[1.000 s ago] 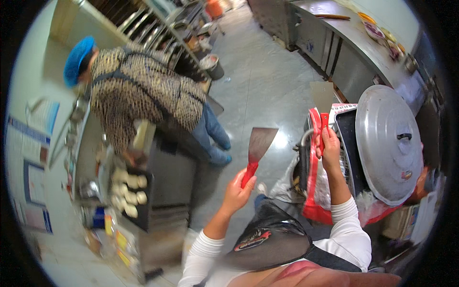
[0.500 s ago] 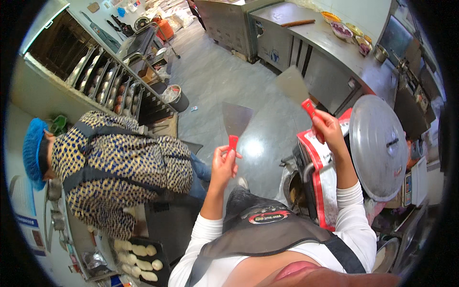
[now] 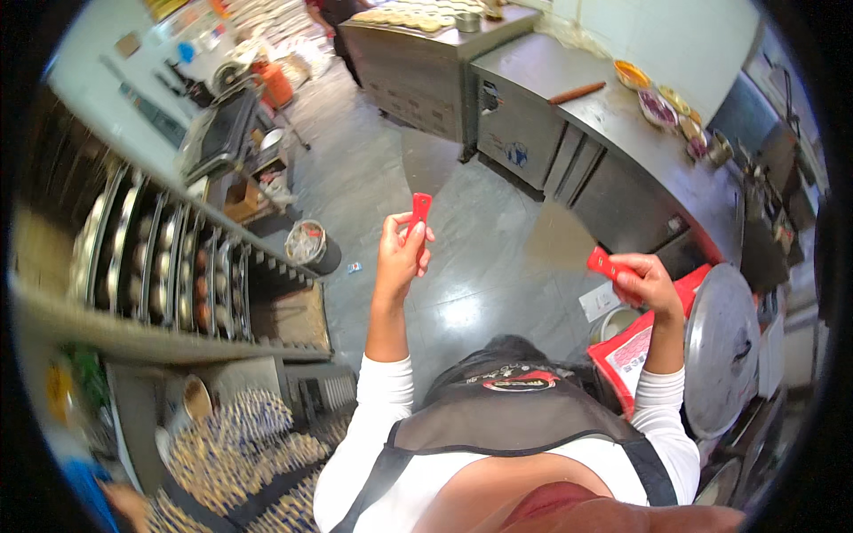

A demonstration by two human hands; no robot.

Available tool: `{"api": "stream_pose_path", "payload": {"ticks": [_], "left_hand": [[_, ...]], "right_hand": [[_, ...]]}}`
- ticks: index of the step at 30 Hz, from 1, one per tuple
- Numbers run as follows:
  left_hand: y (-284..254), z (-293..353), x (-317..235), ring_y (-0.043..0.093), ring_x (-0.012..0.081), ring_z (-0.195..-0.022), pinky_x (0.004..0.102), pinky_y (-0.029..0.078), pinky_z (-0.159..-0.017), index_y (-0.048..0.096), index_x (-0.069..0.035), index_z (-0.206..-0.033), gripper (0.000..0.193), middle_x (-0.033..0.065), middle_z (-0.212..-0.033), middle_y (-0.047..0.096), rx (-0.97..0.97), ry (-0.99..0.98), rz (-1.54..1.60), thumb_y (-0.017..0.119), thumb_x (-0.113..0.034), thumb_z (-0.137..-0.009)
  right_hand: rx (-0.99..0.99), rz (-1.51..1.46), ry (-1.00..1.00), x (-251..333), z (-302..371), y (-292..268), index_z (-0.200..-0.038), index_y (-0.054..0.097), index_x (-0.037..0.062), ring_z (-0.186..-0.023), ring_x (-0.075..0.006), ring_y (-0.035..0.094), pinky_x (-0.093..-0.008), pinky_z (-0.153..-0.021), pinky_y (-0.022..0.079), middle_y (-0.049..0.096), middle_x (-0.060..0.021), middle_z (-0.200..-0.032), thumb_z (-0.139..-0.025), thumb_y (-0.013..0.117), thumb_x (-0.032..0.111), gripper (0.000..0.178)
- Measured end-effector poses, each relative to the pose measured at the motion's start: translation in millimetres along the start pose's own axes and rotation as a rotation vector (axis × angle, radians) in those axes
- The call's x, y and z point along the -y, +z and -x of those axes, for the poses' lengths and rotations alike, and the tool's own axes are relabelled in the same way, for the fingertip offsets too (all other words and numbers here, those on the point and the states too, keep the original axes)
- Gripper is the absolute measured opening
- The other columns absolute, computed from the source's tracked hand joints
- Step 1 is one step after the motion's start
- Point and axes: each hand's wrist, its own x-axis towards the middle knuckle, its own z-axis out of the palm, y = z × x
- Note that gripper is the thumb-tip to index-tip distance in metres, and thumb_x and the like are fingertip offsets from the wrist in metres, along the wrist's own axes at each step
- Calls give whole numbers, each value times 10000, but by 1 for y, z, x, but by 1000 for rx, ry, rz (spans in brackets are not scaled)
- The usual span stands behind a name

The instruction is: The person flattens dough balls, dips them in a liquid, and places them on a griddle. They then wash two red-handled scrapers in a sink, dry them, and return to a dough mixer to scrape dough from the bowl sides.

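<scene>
In front of me my left hand (image 3: pixel 406 251) is closed round the red handle of a scraper (image 3: pixel 419 210). Its broad grey blade points forward, away from me, and looks faint against the floor. Out to the right my right hand (image 3: pixel 646 282) grips a second scraper (image 3: pixel 608 264), also red-handled. That one's wide blade (image 3: pixel 562 236) reaches left and forward from the fist. Both tools are held in the air over the floor, apart from each other and touching no surface.
A steel counter (image 3: pixel 591 115) with bowls and a rolling pin (image 3: pixel 577 92) runs along the right. Ahead stands a table of dough pieces (image 3: pixel 413 16). Left are a tray rack (image 3: pixel 169 258) and a bin (image 3: pixel 314 247). A co-worker (image 3: pixel 240 462) is close at lower left; a large lid (image 3: pixel 724 351) stands right.
My view has moved forward, bringing the dough table into sight and leaving the co-worker further back. My right hand has swung outward and lower, its scraper now tilted more to the left.
</scene>
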Motion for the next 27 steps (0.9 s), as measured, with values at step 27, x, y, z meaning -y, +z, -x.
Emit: {"api": "stream_pose_path", "payload": {"ticks": [27], "left_hand": [[11,-462,112,599,232,-809,335,526,-723,421,-31,-879,145,211,-983,559,622,-524,70,549,27,-841]], "right_hand": [[-931,-912,-19,-63,-494,41,-1057,474,26,-779,-114,568,-258,-722,455,596,-62,-885,-935,467,228,236]]}}
